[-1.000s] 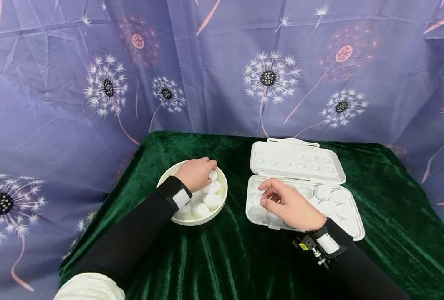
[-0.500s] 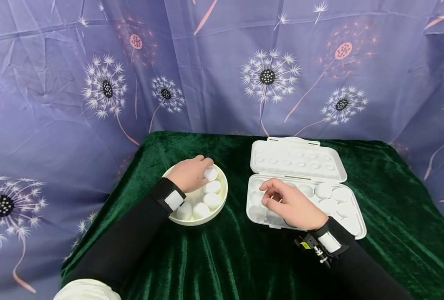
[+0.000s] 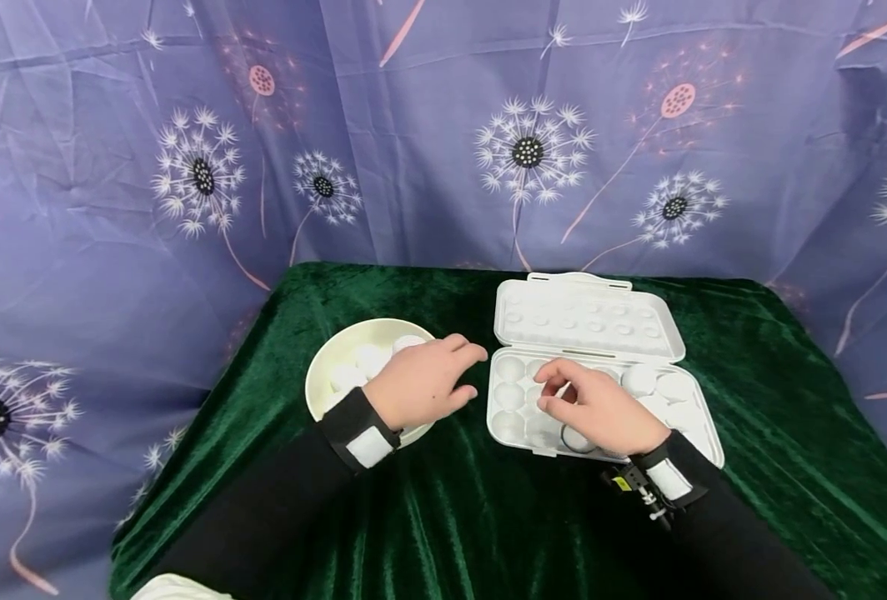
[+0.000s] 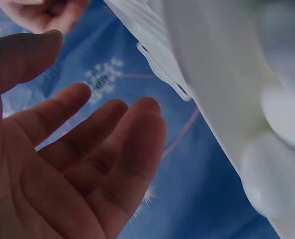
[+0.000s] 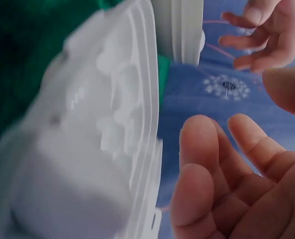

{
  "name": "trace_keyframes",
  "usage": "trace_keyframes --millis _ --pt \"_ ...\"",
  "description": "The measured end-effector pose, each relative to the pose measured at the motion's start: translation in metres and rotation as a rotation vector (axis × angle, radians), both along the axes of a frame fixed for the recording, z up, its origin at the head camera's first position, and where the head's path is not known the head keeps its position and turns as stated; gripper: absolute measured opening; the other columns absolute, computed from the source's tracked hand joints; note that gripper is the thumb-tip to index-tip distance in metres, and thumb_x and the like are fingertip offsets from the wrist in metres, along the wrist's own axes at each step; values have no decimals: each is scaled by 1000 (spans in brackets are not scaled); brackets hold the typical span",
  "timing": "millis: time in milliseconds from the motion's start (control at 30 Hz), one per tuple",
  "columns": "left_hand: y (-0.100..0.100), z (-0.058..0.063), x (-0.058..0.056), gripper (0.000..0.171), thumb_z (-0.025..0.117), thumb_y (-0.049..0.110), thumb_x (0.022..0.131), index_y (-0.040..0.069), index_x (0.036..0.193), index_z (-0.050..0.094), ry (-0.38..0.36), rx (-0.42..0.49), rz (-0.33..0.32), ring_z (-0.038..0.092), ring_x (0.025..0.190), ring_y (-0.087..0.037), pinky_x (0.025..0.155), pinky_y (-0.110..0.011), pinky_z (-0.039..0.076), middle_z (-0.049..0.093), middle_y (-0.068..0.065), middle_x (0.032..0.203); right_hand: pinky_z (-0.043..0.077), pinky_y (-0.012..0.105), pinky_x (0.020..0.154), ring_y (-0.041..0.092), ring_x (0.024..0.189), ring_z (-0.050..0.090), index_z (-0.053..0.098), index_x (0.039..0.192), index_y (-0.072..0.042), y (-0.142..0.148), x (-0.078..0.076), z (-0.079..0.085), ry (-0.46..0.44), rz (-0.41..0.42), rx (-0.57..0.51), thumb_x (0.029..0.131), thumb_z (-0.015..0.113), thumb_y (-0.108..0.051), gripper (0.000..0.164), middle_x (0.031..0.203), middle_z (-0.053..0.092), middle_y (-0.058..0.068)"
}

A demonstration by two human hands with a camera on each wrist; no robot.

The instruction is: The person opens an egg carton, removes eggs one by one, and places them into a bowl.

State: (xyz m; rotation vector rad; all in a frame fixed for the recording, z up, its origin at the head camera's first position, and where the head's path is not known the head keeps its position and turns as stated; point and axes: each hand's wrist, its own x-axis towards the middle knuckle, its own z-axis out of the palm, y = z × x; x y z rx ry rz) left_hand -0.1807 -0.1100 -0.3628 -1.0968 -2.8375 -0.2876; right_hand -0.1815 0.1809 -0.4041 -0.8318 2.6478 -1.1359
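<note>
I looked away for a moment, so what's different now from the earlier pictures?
The left hand has moved rightward from the white eggs and now reaches past the edge of the bowl. It was at an egg; now it holds nothing. The right hand has shifted slightly right. The egg box stays open, with eggs still in the bowl.

Black sleeves (image 3: 263,508), black wrist straps (image 3: 344,422), white patches (image 3: 369,447), yellow-marked right-wrist device (image 3: 638,481)

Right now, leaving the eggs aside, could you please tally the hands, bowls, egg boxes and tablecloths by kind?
Hands: 2 (left hand, right hand)
Bowl: 1
Egg box: 1
Green tablecloth: 1
Total: 5
</note>
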Motion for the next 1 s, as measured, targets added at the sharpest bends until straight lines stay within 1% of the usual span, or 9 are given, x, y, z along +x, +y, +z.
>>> trace_keyframes --millis 100,233,333,433,567,667,733,900,1000 --pt "10 -2 4 41 67 29 97 16 135 60 21 17 -28 61 77 -13 65 -30 51 61 -3 121 51 36 74 16 85 64 63 120 -19 13 -7 5 22 -42 79 100 63 -26 21 104 66 -1" --pt "21 -5 9 41 68 30 97 16 135 60 31 37 -51 60 77 -12 62 -28 49 62 -1 121 50 42 76 21 91 64 64 123 -12 36 -18 14 77 -124 260 99 64 -26 28 112 67 8" --pt "27 -8 13 40 68 30 97 17 134 61 34 39 -55 59 78 -11 60 -27 48 62 0 120 49 47 76 30 97 63 63 129 -8 53 -24 17 79 -181 401 98 63 -29 37 121 63 17" --pt "30 -12 16 39 68 29 95 18 133 61 39 38 -49 59 80 -10 59 -27 46 62 3 119 47 47 73 34 99 61 60 133 -8 67 -29 17 53 -222 495 99 61 -33 43 127 57 22" --pt "32 -14 19 38 68 30 94 19 131 62 44 47 -44 60 81 -10 56 -26 45 62 4 116 46 48 73 34 96 60 61 131 -7 78 -37 12 26 -246 524 98 61 -33 42 126 55 24" --pt "32 -16 20 37 68 32 94 19 129 63 41 49 -43 59 81 -10 54 -26 43 62 5 113 45 47 73 32 92 60 63 128 -6 83 -42 9 -4 -244 536 97 60 -33 40 123 56 23" --pt "31 -17 20 37 68 32 94 19 129 63 36 51 -41 59 78 -9 53 -26 42 62 4 111 44 46 71 30 89 59 65 125 -6 87 -47 8 -27 -233 544 97 59 -32 38 121 58 22" --pt "30 -17 17 38 69 31 94 20 130 63 30 51 -33 57 74 -9 53 -26 42 63 4 112 40 42 63 24 76 55 63 120 -7 94 -57 8 -93 -208 578 97 62 -33 36 111 65 18" --pt "28 -17 17 38 68 32 94 20 130 63 24 45 -33 57 73 -9 52 -26 42 63 4 111 40 42 63 23 72 55 62 119 -8 92 -60 7 -109 -205 621 94 65 -36 38 102 68 14"
